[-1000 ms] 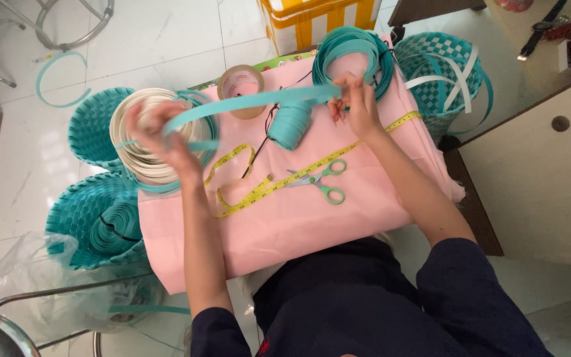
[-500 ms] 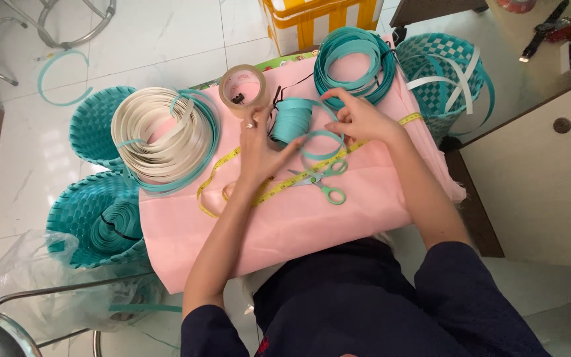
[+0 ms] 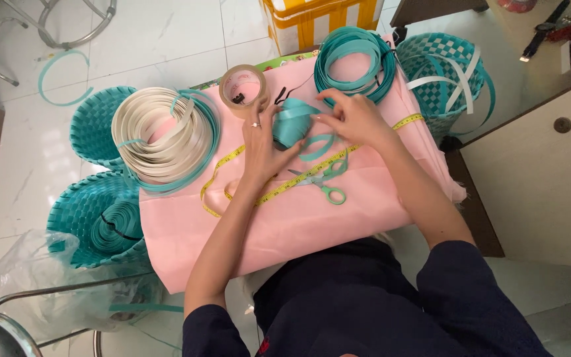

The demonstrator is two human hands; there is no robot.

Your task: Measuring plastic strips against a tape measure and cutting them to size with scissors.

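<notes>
My left hand (image 3: 262,144) and my right hand (image 3: 353,116) both hold a small teal object wound from plastic strip (image 3: 292,123) over a pink cloth-covered table (image 3: 285,225). A teal strip loop (image 3: 320,144) hangs from it toward the table. Green-handled scissors (image 3: 323,182) and a yellow measuring tape (image 3: 259,195) lie just below my hands. A roll of brown tape (image 3: 242,87) sits beyond my left hand.
A coil of cream and teal strip (image 3: 162,135) lies at the table's left, a teal strip coil (image 3: 355,61) at the far edge. Woven teal baskets (image 3: 97,218) stand on the floor left, another (image 3: 445,73) right. A wooden cabinet (image 3: 543,178) is at right.
My left hand let go of the cream coil and came in to the small teal object. The long teal strip that stretched between my hands is now gathered at the object.
</notes>
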